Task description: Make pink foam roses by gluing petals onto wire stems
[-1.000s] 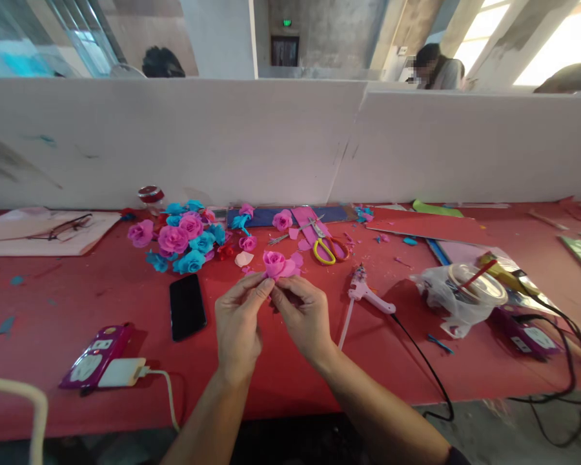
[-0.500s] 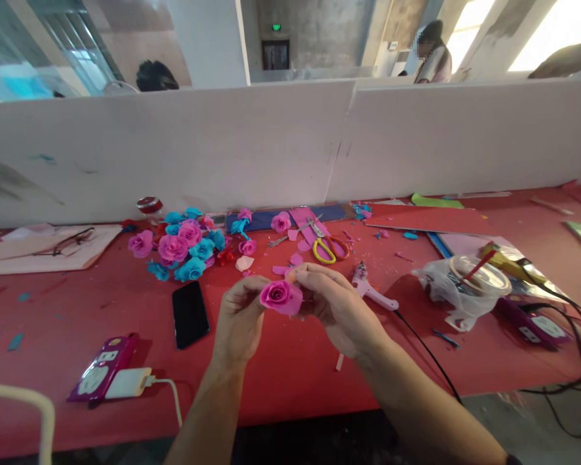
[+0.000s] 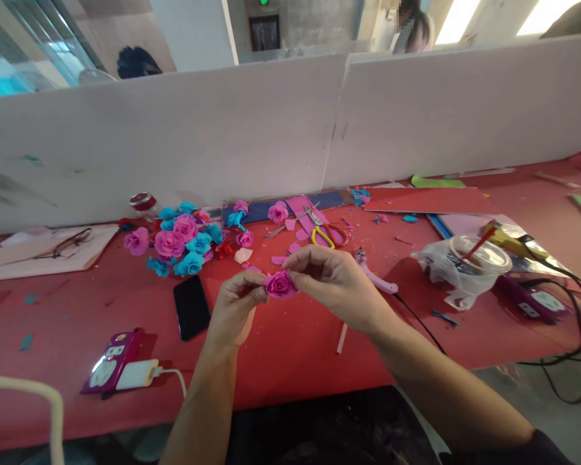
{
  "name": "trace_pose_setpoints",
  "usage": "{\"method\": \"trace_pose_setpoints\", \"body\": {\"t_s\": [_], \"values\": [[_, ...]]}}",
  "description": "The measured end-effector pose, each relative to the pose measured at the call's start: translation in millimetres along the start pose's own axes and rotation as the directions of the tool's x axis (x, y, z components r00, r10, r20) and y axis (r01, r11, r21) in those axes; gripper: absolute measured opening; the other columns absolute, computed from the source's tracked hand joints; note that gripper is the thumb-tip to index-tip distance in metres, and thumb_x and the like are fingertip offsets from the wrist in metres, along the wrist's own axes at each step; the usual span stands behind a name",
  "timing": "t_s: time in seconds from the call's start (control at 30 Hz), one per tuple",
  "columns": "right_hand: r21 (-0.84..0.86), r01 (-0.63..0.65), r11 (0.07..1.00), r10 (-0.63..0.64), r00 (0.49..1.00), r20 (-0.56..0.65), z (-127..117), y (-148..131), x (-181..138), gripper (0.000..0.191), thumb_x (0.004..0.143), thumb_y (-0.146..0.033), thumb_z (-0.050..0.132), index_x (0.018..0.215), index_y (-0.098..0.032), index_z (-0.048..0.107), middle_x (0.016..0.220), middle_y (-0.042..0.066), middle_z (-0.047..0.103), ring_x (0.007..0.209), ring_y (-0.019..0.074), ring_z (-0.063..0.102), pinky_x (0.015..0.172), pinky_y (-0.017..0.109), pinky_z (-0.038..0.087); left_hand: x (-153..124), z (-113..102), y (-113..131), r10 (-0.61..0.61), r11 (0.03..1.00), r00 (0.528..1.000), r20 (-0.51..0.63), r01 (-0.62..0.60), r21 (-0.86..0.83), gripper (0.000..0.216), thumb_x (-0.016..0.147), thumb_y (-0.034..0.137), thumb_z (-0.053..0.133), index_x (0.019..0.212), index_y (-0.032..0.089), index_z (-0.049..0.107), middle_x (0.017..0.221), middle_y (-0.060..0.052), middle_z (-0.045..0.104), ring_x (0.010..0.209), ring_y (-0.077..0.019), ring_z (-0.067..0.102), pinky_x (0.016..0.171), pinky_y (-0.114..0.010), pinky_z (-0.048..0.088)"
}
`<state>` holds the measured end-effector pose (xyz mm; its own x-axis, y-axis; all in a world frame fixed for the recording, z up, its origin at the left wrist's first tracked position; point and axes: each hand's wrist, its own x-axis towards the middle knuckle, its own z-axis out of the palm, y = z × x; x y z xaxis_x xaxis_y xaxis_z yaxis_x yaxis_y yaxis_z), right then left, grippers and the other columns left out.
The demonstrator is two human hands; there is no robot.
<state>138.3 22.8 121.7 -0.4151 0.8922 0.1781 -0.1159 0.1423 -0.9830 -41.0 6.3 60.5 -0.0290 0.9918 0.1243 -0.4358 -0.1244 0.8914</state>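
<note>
A small pink foam rose (image 3: 279, 284) is held above the red table (image 3: 77, 310), its face turned up toward me. My left hand (image 3: 233, 310) pinches it from the left and below. My right hand (image 3: 334, 281) grips its right side with the fingertips curled over the petals. Loose pink petals (image 3: 285, 248) lie on the table just beyond my hands. A pile of finished pink and blue roses (image 3: 179, 242) sits further back on the left.
A black phone (image 3: 192, 307) lies left of my hands, a purple power strip with a white charger (image 3: 119, 368) nearer the front edge. A pink glue gun (image 3: 377, 279), yellow scissors (image 3: 325, 234), a bagged plastic cup (image 3: 472, 261) and cables are on the right. A white partition (image 3: 271, 129) stands behind.
The rose came off the table surface and was turned face up between both hands. My right hand shifted over its right side. The view tilted downward.
</note>
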Motion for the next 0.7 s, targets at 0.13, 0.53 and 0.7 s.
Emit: {"method": "trace_pose_setpoints", "body": {"t_s": [0.13,0.53,0.7], "values": [[0.06,-0.028,0.998,0.032,0.998,-0.062,-4,-2,-1,0.013,0.076,-0.023,0.069,0.088,-0.018,0.065,0.079,0.001,0.066,0.068,0.0109,0.061,0.064,0.026,0.049,0,3,-2,-0.012,1.0,1.0,-0.018,0.011,-0.024,0.016,0.059,0.023,0.086,0.069,0.022,0.074,0.066,0.002,0.065,0.057,-0.0063,0.052,0.058,-0.019,0.042],[0.238,0.066,0.969,-0.006,0.97,-0.241,3,59,9,0.016,0.074,-0.029,0.072,0.088,-0.022,0.07,0.085,0.002,0.068,0.076,0.0144,0.06,0.076,0.029,0.05,15,52,-30,-0.142,0.935,0.944,-0.298,0.029,-0.354,0.021,0.057,0.02,0.085,0.073,0.022,0.073,0.077,0.003,0.072,0.074,-0.0101,0.064,0.072,-0.024,0.051],[0.249,-0.001,0.969,0.061,0.97,-0.236,12,68,17,0.013,0.077,-0.031,0.07,0.084,-0.02,0.07,0.077,0.001,0.067,0.069,0.0135,0.059,0.069,0.028,0.048,16,56,-28,-0.235,0.917,0.886,-0.401,0.065,-0.394,0.014,0.062,0.017,0.081,0.071,0.021,0.071,0.075,0.003,0.07,0.071,-0.0097,0.062,0.067,-0.024,0.048]]}}
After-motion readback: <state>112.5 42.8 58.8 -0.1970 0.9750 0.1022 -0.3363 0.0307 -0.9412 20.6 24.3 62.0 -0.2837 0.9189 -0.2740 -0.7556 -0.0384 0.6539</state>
